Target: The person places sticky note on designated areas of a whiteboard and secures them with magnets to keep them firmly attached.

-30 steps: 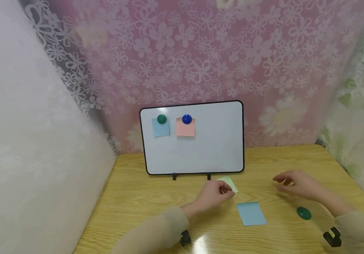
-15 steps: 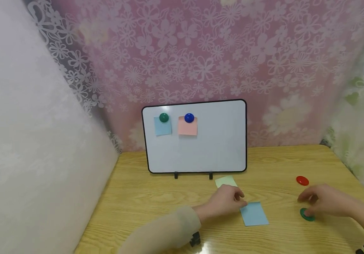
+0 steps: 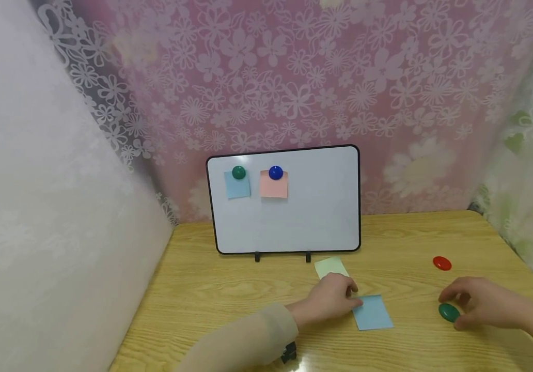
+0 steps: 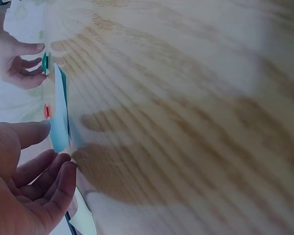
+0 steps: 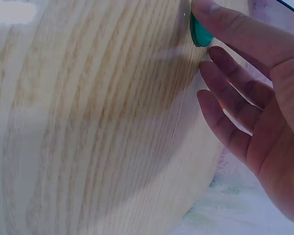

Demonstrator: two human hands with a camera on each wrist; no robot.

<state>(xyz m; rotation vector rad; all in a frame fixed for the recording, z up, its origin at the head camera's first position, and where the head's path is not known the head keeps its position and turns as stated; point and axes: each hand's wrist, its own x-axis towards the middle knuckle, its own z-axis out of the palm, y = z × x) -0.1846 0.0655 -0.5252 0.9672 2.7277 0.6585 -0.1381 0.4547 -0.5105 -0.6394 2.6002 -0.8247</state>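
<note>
My left hand [image 3: 332, 297] rests low over the table, its thumb tip overlapping the left edge of a blue sticky note [image 3: 372, 313]. In the left wrist view, the fingers [image 4: 51, 188] bend loosely beside that note, apart from the thumb. A round green magnet [image 3: 449, 312] lies on the table to the right. My right hand [image 3: 482, 304] holds it by opposite edges, thumb on the near side and forefinger on the far side. Seen from the right wrist, the thumb sits at the top of the green magnet [image 5: 201, 32] and the other fingers spread below.
A whiteboard [image 3: 322, 206] stands at the back, bearing a blue note [image 3: 237, 188] under a green magnet [image 3: 238, 172] and a pink note [image 3: 273, 189] under a blue magnet [image 3: 275, 172]. A pale green note [image 3: 330, 266] lies before it; a red magnet [image 3: 442, 263] lies at right.
My right hand has moved right and toward me, onto the green magnet, uncovering the red one. The left hand has shifted right, from the pale green note to the blue note's edge.
</note>
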